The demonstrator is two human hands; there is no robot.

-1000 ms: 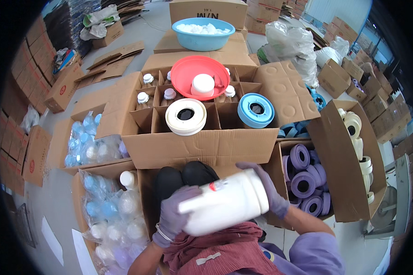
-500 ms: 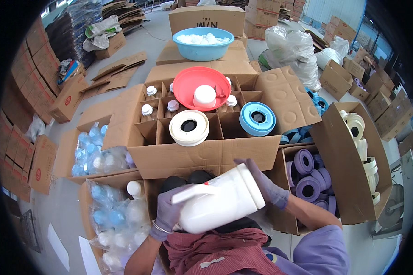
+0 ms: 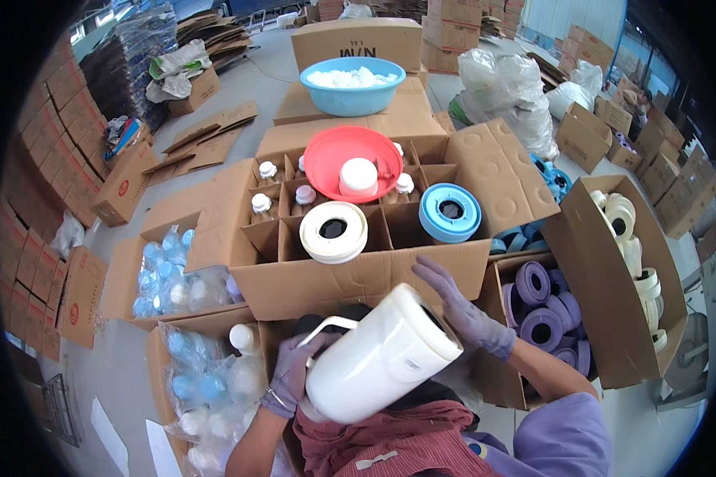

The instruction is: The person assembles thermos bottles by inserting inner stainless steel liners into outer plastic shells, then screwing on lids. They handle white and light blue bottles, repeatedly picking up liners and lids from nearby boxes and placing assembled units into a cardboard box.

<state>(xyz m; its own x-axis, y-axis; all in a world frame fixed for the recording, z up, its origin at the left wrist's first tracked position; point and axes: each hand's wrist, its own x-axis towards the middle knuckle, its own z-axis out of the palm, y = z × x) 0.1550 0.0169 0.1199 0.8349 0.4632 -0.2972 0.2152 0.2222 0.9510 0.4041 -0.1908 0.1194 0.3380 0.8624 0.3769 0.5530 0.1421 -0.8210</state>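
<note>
A glossy white jug point(image 3: 374, 366) with a loop handle lies tilted above my lap, its dark mouth toward the upper right. My left hand point(image 3: 294, 366), in a grey-purple glove, is closed round the handle side near the jug's base. Beside the jug's rim, my gloved right hand point(image 3: 465, 314) is open, fingers stretched out and holding nothing. Just beyond stands a divided carton point(image 3: 358, 282). On its dividers sit a cream ring-shaped part point(image 3: 334, 253), a blue ring-shaped part point(image 3: 429, 219) and a red basin point(image 3: 322, 155) holding a white round piece point(image 3: 359, 176).
Capped bottles point(image 3: 262, 205) stand in the carton's cells. To the right are purple rings point(image 3: 542, 327) in a box and a carton of cream parts point(image 3: 649, 294). Bagged blue and white lids point(image 3: 215, 385) fill boxes at left. Farther back is a blue basin point(image 3: 350, 97) of white pieces.
The jug has turned in my left hand, so its loop handle and dark mouth now show. My right hand has come away from the rim and spread its fingers.
</note>
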